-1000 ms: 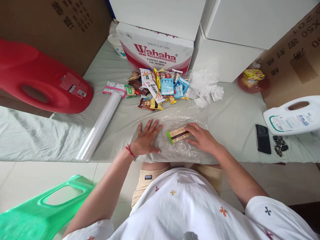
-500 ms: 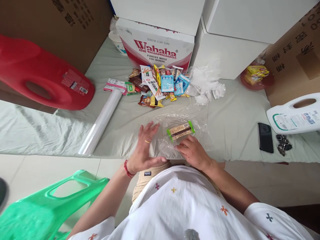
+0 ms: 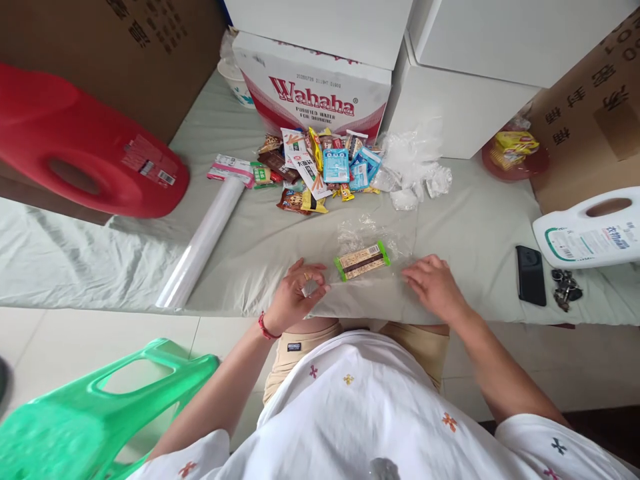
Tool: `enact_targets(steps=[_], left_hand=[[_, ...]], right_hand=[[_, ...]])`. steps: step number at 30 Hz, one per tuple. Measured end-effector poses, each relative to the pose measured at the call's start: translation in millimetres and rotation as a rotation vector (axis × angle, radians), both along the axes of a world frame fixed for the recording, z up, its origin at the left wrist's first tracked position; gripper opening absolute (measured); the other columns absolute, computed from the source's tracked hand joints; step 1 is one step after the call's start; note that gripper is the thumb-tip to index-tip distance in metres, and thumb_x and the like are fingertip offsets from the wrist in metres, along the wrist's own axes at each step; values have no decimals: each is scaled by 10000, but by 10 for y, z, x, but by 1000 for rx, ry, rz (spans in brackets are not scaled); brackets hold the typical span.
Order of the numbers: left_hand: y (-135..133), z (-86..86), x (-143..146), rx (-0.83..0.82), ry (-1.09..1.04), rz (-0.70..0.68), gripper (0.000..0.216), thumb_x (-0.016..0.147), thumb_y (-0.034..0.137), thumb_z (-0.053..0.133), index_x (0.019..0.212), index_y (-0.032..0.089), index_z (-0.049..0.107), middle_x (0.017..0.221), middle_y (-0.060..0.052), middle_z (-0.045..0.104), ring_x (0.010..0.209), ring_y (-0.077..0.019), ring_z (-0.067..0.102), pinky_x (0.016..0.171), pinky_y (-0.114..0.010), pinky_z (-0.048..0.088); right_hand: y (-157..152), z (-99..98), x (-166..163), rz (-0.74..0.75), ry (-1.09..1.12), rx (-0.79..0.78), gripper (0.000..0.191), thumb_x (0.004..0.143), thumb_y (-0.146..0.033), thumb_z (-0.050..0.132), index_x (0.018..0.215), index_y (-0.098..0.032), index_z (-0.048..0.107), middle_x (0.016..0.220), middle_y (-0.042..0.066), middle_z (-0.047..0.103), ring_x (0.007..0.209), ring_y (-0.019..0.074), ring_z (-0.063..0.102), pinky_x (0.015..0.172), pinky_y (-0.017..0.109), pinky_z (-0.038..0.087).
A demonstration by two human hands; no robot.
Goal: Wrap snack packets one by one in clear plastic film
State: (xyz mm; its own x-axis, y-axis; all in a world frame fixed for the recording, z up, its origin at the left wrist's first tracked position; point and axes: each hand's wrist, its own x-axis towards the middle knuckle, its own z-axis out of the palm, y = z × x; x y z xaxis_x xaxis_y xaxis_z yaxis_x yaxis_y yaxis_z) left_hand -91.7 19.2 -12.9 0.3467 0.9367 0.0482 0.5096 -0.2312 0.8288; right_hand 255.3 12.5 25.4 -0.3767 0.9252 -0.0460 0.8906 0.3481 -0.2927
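A snack bar in a wrapper with green ends (image 3: pixel 362 261) lies on a thin sheet of clear plastic film (image 3: pixel 354 233), near the front edge of the cloth-covered surface. To the left of the bar, my left hand (image 3: pixel 298 293) has thumb and fingers closed in a pinch at the film's near left edge. On the other side, my right hand (image 3: pixel 436 287) pinches the film near its right edge, fingertips low over the cloth. Neither hand touches the bar. The film is so clear that its exact outline is hard to see.
A pile of wrapped snacks (image 3: pixel 320 170) lies before a Wahaba-style white and red carton (image 3: pixel 313 87). Left are a roll of film (image 3: pixel 203 247) and a red jug (image 3: pixel 95 147). Right are crumpled plastic (image 3: pixel 413 170), a phone (image 3: pixel 531 275), keys (image 3: pixel 567 290) and a white bottle (image 3: pixel 590 230).
My right hand has moved right, away from the bar, to the film's right side. My left hand has gone from spread fingers to a pinch. The film's far edge has drawn in.
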Motion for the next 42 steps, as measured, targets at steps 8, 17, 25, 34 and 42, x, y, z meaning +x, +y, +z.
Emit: enact_targets(steps=[8, 17, 25, 34, 42], left_hand=[[53, 30, 60, -14, -4, -37, 279, 987, 411, 450, 987, 231, 663, 1195, -92, 766, 1352, -272, 599, 1268, -552, 247], [35, -41, 171, 21, -45, 268, 220, 939, 331, 496, 1013, 217, 669, 1009, -72, 719, 948, -200, 688, 893, -347, 548], [65, -42, 332, -279, -361, 386, 294, 977, 357, 401, 1033, 192, 639, 921, -50, 716, 705, -150, 635, 634, -283, 489], [-71, 21, 412, 91, 148, 266, 470, 812, 474, 760, 1186, 217, 637, 1211, -117, 625, 1066, -266, 636, 905, -398, 537], [58, 14, 513, 141, 446, 230, 359, 909, 411, 650, 1199, 205, 694, 1162, -151, 679, 1101, -334, 597, 906, -452, 460]], right_hand=[[912, 145, 207, -81, 360, -216, 235, 903, -323, 578, 984, -216, 770, 960, 43, 751, 869, 198, 644, 821, 328, 489], [1229, -98, -90, -190, 456, -308, 266, 855, -359, 587, 933, -174, 762, 759, 11, 692, 674, 142, 575, 659, 259, 428], [1352, -177, -278, -219, 433, -239, 228, 858, -273, 571, 943, -177, 760, 781, 16, 713, 702, 150, 606, 696, 261, 447], [1330, -305, -458, -248, 297, -166, 216, 873, -185, 559, 962, -193, 756, 859, 31, 760, 744, 167, 649, 703, 258, 445], [1318, -309, -554, -261, 230, -145, 245, 866, -178, 538, 961, -204, 762, 886, 38, 771, 759, 182, 657, 694, 265, 443]])
